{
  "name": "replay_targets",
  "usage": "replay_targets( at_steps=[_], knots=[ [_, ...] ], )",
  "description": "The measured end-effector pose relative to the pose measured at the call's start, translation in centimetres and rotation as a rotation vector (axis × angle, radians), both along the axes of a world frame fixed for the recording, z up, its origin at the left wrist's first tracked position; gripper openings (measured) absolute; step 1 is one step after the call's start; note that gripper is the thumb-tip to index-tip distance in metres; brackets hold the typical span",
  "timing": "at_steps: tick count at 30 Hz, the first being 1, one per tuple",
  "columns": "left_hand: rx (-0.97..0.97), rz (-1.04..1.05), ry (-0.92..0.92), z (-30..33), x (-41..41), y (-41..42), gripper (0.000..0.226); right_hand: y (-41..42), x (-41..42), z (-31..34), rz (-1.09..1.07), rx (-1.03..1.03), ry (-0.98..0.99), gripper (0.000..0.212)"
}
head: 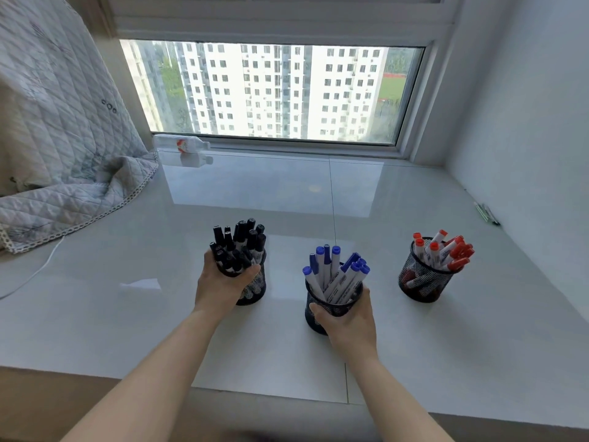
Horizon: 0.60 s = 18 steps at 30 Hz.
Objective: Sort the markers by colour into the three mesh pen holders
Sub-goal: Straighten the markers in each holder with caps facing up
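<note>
Far left: quilted grey-white blanket (60,129) with lace-like edging, draped down onto the glossy white tiled counter (318,199). A thin white cable (38,269) runs out from under it toward the left edge. Behind, against the window frame, a clear plastic bottle (181,143) with a red-and-white label lies on its side, mirrored in the polished tile.

Left holder (253,287): black wire mesh, round, upright, crammed with black markers (237,247), caps up, bristling in all directions. Left hand (223,285) grasps it from the near side, thumb and fingers curled round the rim, covering much of the mesh wall.

Middle holder (318,309): same mesh cylinder, nearer the counter's front edge. Blue markers (334,272), white barrels with blue caps, fan outward. Right hand (350,320) wraps it from the near right, thumb across the front mesh, fingers behind and hidden.

Right holder (424,280): same mesh, standing free, well apart from both hands. Red markers (446,250), white barrels and red caps, lean mostly rightward; more red shows through the mesh low down.

Far right, by the white wall: a few thin dark pens (487,213) lying flat on the counter.

Window (271,90) beyond shows white high-rise blocks.
</note>
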State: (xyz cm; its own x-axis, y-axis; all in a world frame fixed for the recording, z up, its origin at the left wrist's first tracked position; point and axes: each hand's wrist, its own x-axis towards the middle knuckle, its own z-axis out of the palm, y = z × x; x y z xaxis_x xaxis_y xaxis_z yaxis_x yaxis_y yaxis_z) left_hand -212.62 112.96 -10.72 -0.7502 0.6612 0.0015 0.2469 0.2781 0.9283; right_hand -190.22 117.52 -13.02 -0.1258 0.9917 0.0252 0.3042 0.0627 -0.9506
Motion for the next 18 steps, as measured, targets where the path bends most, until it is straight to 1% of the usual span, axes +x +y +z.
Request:
replay_targets(
  at_steps=[2,7,9,10,11,13,15,16,18],
  knots=[
    [-0.004,0.002,-0.01,0.0,-0.2,0.0,0.064,-0.3,-0.1,0.1,0.008,-0.005,-0.003,0.072],
    [0.01,-0.013,-0.05,-0.5,0.6,-1.0,0.095,-1.1,0.0,0.3,0.015,-0.003,-0.008,0.071],
    [-0.003,0.036,-0.042,-0.8,1.5,-2.1,0.095,-1.4,0.0,0.4,0.022,-0.011,-0.001,0.07],
    [0.012,0.091,-0.04,-0.9,1.9,-2.6,0.088,-1.6,-0.1,0.5,0.026,-0.017,0.003,0.071],
    [0.041,0.157,-0.032,-1.0,2.3,-3.1,0.077,-1.8,-0.1,0.5,0.028,-0.021,0.007,0.071],
    [0.094,0.238,-0.01,-0.9,3.3,-4.2,0.048,-2.2,0.0,0.5,0.024,-0.021,0.021,0.072],
    [0.124,0.171,0.005,-0.5,4.6,-4.8,0.02,-2.6,0.3,0.6,0.029,-0.025,0.027,0.079],
    [0.129,0.104,0.027,-0.1,5.3,-4.9,0.011,-2.8,0.5,0.6,0.051,-0.035,0.038,0.085],
    [0.12,-0.032,0.102,0.8,6.6,-4.8,0.013,-2.9,1.3,0.8,0.13,-0.06,0.068,0.095]
  ],
)
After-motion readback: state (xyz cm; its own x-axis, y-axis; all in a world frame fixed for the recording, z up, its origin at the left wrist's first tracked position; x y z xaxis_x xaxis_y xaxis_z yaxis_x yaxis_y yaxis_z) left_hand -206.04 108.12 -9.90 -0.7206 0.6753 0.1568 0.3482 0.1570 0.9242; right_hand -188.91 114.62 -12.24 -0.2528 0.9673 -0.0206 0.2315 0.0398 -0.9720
